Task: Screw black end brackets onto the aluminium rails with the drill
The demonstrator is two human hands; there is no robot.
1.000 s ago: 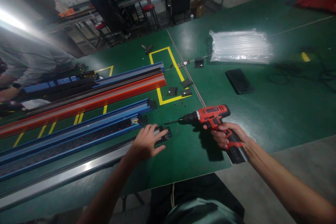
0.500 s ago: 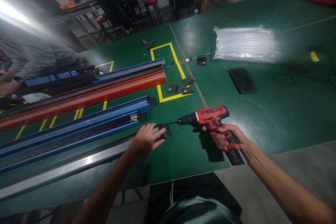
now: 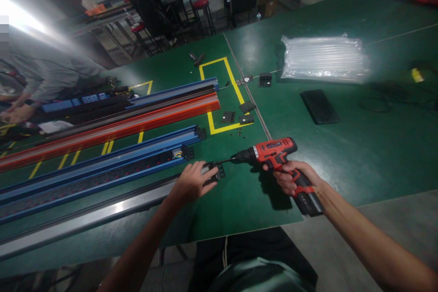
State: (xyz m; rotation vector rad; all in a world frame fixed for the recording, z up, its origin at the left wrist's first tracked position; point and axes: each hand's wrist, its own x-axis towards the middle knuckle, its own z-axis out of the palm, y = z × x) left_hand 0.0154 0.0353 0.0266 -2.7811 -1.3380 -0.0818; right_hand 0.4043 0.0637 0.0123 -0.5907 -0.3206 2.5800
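My right hand (image 3: pixel 290 178) is wrapped round the grip of a red and black cordless drill (image 3: pixel 275 150). Its long bit (image 3: pixel 226 160) points left, and the tip meets the black end cap (image 3: pixel 221 171) of a silver metal rail (image 3: pixel 119 209). Over that end of the rail my left hand (image 3: pixel 195 180) is closed, thumb and fingers on its two sides. Just behind lie blue rails (image 3: pixel 164 140) with black end caps. Whether a screw sits at the bit's tip is too small to tell.
An orange rail (image 3: pixel 171 108) lies farther back. Loose black end caps (image 3: pixel 246 120) and tiny screws (image 3: pixel 240 133) are beyond the drill. A black flat case (image 3: pixel 319 106) and plastic-wrapped tubes (image 3: pixel 321 58) lie at right. Another person's hands (image 3: pixel 20 112) are at far left.
The view has shifted slightly, so the table's things appear a little to the right. Both hands keep their grips, and the drill still meets the end cap.
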